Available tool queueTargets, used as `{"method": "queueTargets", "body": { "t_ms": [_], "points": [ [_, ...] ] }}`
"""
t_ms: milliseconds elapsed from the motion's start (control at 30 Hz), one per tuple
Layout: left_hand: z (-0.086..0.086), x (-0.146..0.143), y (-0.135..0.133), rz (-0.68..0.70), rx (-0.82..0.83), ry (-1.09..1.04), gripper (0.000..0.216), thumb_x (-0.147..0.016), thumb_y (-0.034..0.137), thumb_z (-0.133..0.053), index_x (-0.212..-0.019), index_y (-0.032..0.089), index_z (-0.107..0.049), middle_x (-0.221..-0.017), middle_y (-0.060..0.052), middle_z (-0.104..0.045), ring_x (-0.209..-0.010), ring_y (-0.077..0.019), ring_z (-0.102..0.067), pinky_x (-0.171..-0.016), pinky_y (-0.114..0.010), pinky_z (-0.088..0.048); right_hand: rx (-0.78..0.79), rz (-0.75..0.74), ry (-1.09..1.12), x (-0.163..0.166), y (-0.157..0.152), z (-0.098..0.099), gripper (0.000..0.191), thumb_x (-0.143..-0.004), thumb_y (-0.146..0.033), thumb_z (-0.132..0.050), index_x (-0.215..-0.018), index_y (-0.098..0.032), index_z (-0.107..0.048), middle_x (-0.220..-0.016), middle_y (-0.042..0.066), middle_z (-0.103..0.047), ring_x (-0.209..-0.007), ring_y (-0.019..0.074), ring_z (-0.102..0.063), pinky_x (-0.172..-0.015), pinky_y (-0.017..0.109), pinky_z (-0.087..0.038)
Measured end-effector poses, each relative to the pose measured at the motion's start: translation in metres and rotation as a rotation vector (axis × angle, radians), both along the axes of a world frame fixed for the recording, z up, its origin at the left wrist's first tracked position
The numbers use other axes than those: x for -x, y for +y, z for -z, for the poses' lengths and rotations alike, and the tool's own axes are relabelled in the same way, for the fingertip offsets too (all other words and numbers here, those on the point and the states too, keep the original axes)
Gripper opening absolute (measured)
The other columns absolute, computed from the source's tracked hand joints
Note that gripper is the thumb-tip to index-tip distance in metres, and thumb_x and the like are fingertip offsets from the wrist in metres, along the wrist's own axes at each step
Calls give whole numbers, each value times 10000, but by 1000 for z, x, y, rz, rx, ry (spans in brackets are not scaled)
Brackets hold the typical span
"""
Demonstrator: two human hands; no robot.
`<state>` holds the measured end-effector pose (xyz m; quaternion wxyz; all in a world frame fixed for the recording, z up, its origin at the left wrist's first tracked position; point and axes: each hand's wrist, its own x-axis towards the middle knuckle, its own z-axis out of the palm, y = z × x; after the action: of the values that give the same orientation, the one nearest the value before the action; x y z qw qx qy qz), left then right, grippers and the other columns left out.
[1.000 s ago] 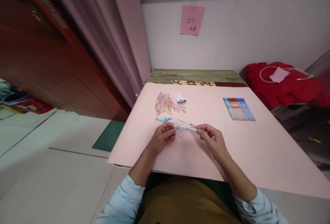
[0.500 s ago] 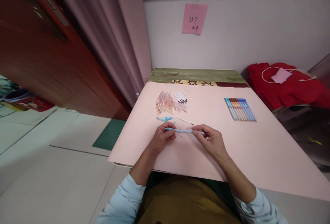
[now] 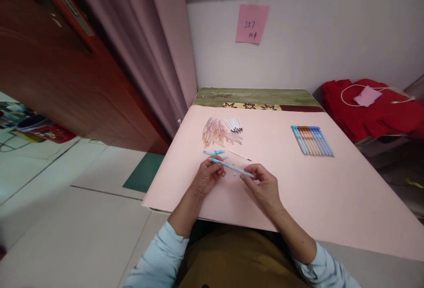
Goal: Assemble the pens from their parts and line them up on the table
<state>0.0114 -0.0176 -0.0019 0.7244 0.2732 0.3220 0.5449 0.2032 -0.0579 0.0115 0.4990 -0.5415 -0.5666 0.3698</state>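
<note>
1. Right, I'm watching through the head camera, and here's the light-blue pen [image 3: 232,168], held just above the worktop [image 3: 331,199], near its front edge and left of the middle.
2. Left hand [image 3: 207,177]: thumb and fingers pinched on the brighter blue end. Right hand [image 3: 265,187]: fingertips closed on the paler end. So the hands are apart, joined only by that pen, which slants down to the right.
3. Over towards the right edge, a neat row of pens [image 3: 313,141], blue-topped and brown-topped, side by side. I'd count those as done; they look whole from here.
4. And the pen in hand? Close to whole, I'd judge, with body and blue end in one line; I can't tell whether a refill is inside.
5. Plenty left, though! Towards the far left corner there's a heap of translucent pen barrels [image 3: 213,132], and just beside it a fan of white refills [image 3: 233,124] with black ends, all loose.
6. Nearer in, just beyond the hands: a single refill [image 3: 239,154] and some bright blue pen parts [image 3: 217,152], unjoined by the look of them.
</note>
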Motion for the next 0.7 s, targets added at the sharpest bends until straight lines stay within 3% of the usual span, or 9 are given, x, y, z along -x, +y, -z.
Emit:
{"method": "queueTargets", "body": {
  "t_ms": [200, 467, 700],
  "points": [
    [3, -1, 1, -21, 0, -2, 201, -712, 188, -806, -862, 127, -686, -598, 26, -542, -557, -78, -504, -592, -245, -462, -5, 30, -30, 8, -2, 1, 146, -808, -347, -672, -832, -206, -640, -763, 3, -655, -672, 141, -564, -624, 253, -459],
    [3, -3, 1, -51, 15, 48, 231, -683, 198, -834, -849, 118, -695, -752, -15, -651, -618, -88, -587, -678, -270, -524, -30, 76, -31, 9, -4, -2, 173, -825, -378, -660, -821, -207, -635, -760, 8, -636, -646, 139, -544, -597, 249, -451],
    [2, -4, 2, -54, 11, 50, 229, -680, 203, -834, -840, 114, -695, -758, -21, -660, -591, -85, -581, -633, -261, -529, -20, 67, -66, 12, -7, -3, 208, -810, -406, -679, -784, -202, -652, -686, -2, -617, -586, 130, -500, -565, 245, -425]
  ]
}}
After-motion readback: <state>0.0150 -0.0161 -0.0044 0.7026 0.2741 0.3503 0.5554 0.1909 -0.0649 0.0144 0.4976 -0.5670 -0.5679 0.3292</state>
